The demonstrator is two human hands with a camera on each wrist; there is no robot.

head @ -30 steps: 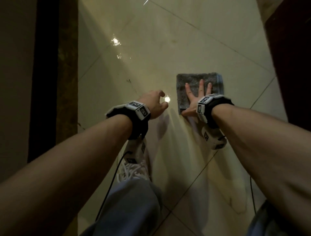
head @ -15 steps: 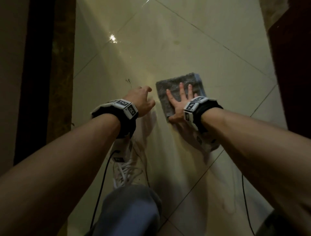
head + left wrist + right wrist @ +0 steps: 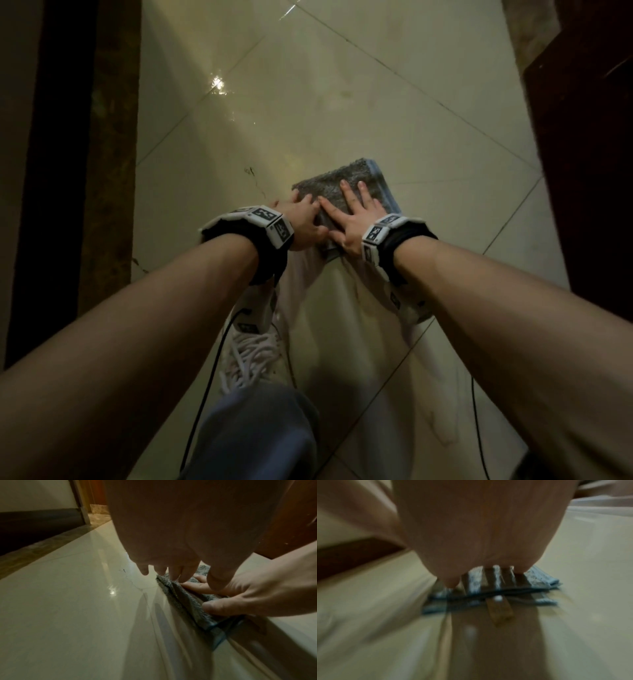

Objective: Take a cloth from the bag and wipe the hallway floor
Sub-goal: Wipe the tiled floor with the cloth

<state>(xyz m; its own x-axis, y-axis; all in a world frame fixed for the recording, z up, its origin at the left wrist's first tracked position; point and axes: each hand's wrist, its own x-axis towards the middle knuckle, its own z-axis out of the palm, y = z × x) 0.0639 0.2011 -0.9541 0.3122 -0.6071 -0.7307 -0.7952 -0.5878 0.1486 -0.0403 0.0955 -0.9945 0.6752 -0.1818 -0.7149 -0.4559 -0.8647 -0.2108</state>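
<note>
The cloth [image 3: 337, 192] is a grey, nubbly terry piece with a pale blue edge, folded into a flat rectangular pad of several layers. It lies flat on the hallway floor [image 3: 342, 102], set at a slant to the tile joints, its blue-trimmed edge along the right side. The floor is glossy cream tile laid diagonally, with thin dark joints, bright light reflections and a small dark mark just left of the cloth.
</note>
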